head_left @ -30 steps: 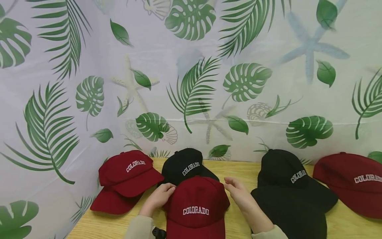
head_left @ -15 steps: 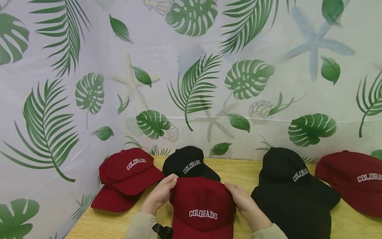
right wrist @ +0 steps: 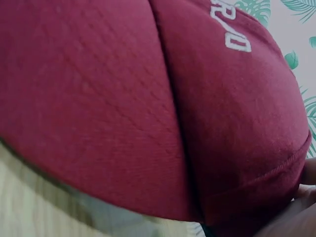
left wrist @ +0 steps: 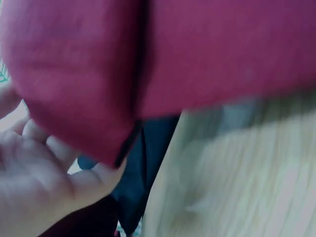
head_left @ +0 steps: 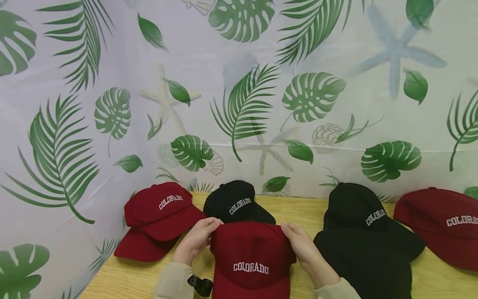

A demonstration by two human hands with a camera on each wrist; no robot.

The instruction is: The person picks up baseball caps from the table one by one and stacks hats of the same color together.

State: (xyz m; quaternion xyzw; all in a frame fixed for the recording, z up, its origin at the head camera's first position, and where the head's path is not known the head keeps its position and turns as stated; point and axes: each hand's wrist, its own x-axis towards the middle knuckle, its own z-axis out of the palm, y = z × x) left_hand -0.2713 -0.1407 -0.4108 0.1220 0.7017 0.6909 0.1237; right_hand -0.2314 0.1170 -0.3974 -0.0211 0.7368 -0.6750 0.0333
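A red baseball cap [head_left: 251,253] lettered COLORADO faces me at the front middle, its brim cut off by the head view's lower edge. My left hand [head_left: 198,238] pinches its upper left side, thumb on top. On the upper right side my right hand [head_left: 301,245] holds it the same way, with the other fingers hidden behind. In the left wrist view, the palm and thumb of the left hand [left wrist: 44,173] lie against the cap's edge. The right wrist view shows the brim [right wrist: 98,108] above the wooden surface, and part of the right hand [right wrist: 296,212] at the lower right.
Two stacked red caps [head_left: 160,216] lie at the left on the wooden table [head_left: 123,282]. A black cap [head_left: 235,203] sits just behind the held one. To the right are black caps [head_left: 367,245] and another red cap [head_left: 440,228]. A leaf-patterned sheet [head_left: 239,104] hangs behind.
The right hand, earlier apart from the red cap with fingers extended, has come in and taken hold of its right side. The left hand has moved up to its top corner. The cap shifted slightly right.
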